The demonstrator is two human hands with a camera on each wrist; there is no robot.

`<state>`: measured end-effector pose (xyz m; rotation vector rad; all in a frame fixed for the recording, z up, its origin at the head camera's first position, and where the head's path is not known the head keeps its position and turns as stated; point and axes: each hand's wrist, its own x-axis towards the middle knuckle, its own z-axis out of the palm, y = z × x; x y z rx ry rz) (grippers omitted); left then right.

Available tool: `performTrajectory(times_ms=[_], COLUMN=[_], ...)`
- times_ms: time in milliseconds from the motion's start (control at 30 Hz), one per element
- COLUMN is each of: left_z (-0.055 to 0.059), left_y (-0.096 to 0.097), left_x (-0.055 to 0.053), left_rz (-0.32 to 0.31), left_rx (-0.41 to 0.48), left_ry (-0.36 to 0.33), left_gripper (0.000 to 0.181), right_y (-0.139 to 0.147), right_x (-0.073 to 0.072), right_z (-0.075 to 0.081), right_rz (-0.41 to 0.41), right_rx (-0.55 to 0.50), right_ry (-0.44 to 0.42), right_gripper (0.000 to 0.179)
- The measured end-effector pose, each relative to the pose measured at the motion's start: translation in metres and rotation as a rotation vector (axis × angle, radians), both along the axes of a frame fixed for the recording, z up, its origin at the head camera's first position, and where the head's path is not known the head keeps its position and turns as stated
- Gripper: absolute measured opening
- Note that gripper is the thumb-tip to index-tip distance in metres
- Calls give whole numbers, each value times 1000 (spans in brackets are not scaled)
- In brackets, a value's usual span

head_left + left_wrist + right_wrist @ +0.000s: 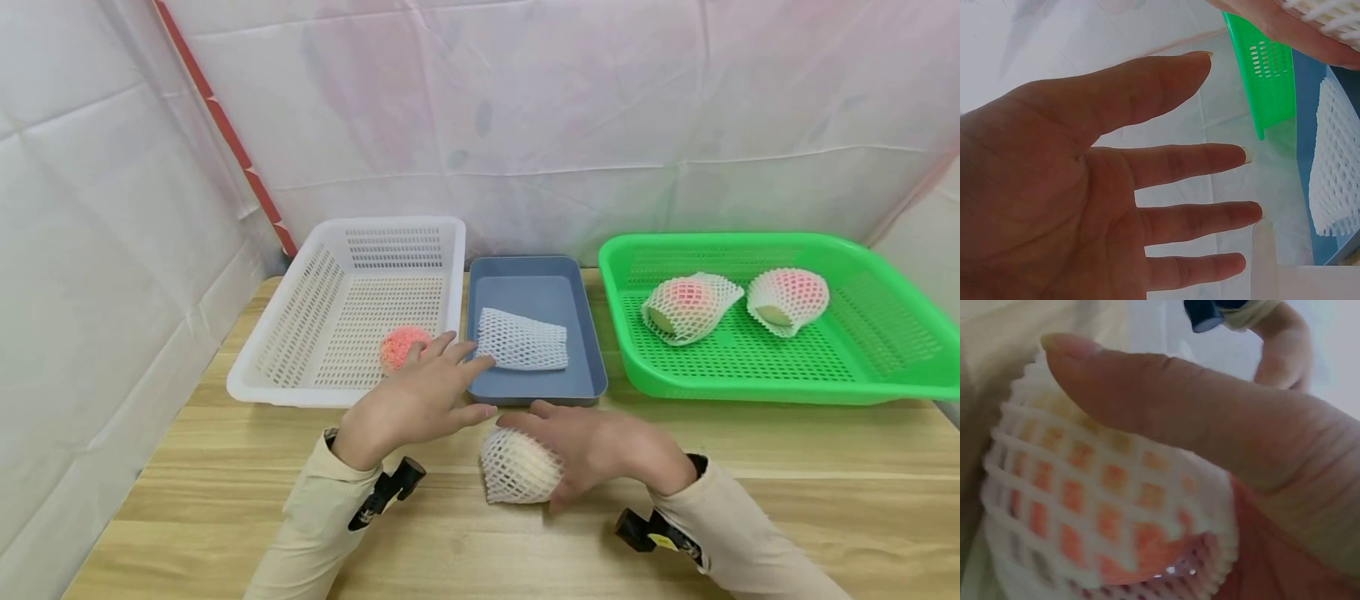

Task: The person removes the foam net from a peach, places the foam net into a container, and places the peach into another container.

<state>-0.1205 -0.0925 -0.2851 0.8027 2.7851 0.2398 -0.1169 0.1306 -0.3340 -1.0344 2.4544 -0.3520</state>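
My right hand grips a round fruit in a white foam net just above or on the wooden table, in front of the blue tray; which, I cannot tell. In the right wrist view the thumb lies across the netted fruit, and orange-red skin shows through the mesh. My left hand has its fingers spread and holds nothing, over the white basket's front right corner and the tray's left edge. A bare pinkish-orange fruit sits in the white basket, partly hidden by the left fingers. A flat foam net sleeve lies in the tray.
The white basket stands left of the blue tray. To the right is a green basket with two netted fruits, a left one and a right one. A white cloth hangs behind the wooden table.
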Motion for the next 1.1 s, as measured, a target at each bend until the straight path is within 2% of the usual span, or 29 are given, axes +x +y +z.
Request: performTrajectory(times_ms=[233,467,633,767,833,933,1033,1100], left_z=[0,1,1,2,3,6,14,21], left_y=[0,-2,-4,-3,-2,-2,0,2], left_x=[-1,-3,-8,-18,-24,-31,-33,-33], left_rz=[-28,-63,-80,-46,-22,-15,-32,-51], left_rx=[34,96,256,454,567,711,814,875], left_ry=[28,56,127,165,132,32,-57,-83], left_gripper=[56,54,46,33,23,10,7,8], right_y=[0,11,26,37,41,43,45,46], right_x=[-3,-7,-12,-18,-20,-24,-27,-28], right_z=[-4,11,30,46,55,68,80,86], right_rz=[35,72,99,65,35,12,4,1], right_rx=[-70,-164,-309,-389,-400,-405,-429,-455], right_ry=[14,6,132,222,250,291,306,306], right_gripper=[93,84,86,84,84,85,87,89])
